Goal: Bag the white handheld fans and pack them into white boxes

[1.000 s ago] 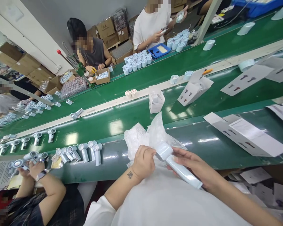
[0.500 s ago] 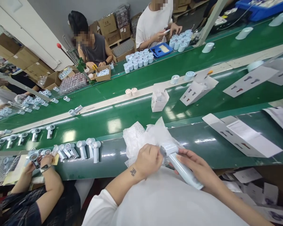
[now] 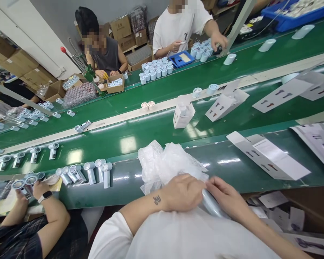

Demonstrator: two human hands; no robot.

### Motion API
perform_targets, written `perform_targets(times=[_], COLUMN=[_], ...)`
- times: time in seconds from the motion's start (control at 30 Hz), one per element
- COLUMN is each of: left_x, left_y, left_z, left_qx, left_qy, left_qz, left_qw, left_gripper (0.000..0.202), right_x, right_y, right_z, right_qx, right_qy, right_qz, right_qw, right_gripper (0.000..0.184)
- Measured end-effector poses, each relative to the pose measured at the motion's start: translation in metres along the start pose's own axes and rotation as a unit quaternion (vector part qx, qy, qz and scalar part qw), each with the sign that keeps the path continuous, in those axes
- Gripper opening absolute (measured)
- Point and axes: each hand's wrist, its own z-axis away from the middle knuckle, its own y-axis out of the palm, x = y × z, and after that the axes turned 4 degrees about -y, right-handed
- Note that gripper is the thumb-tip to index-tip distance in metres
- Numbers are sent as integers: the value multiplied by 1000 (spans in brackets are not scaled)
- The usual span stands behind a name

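Note:
Low in front of my body, my left hand (image 3: 187, 192) is closed over the upper part of a light-blue handheld fan (image 3: 212, 204), hiding its head. My right hand (image 3: 228, 196) is closed beside it, thumb and forefinger pinched near the left fingers, with the fan's handle slanting down along its palm. The right hand's other fingers are hidden. Just beyond my hands, crumpled clear bubble-wrap bags (image 3: 169, 162) lie on the bench, and their near edge reaches my fingertips. Whether the fan is partly inside a bag, I cannot tell.
An open white printed box (image 3: 267, 154) lies on the bench to the right. Several handheld fans (image 3: 106, 174) lie to the left, near a co-worker's hands (image 3: 40, 190). White boxes (image 3: 183, 115) stand on the green belt (image 3: 140, 129). Two co-workers sit across it.
My left hand has moved right and down over the fan's head, covering it. My right hand's fingers have shifted up beside it. The bag's raised part has sunk. Across the belt, a co-worker has reached out.

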Motion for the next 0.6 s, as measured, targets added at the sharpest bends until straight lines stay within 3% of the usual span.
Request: perform_targets(times=[0.13,0.2,0.27,0.33,0.4,0.5,0.57,0.6], left_x=[-3,-5,-9,-13,-17,-21,-21,-19], left_y=[0,1,1,-1,-6,-12,-11,-8], left_z=[0,-1,-6,-14,-26,-43,-51,-54], left_qx=[72,169,243,232,182,139,130,132], left_qy=[-81,-77,-64,-78,-87,-76,-80,-86], left_qz=[77,122,202,284,324,280,240,233], left_qw=[991,975,947,927,925,947,959,960], left_gripper=[25,30,35,38,40,68,88,83], right_x=[-3,-3,-4,-5,-3,8,17,22], right_y=[-44,-66,-84,-93,-92,-75,-65,-65], right_z=[16,25,30,33,35,36,29,21], right_qx=[145,189,211,209,173,120,153,188], right_qy=[-92,-77,-21,46,76,14,-60,-92], right_qz=[142,117,25,-88,-168,-168,-104,-63], right_qw=[975,972,977,973,967,978,981,976], right_gripper=[37,39,46,49,49,48,47,45])
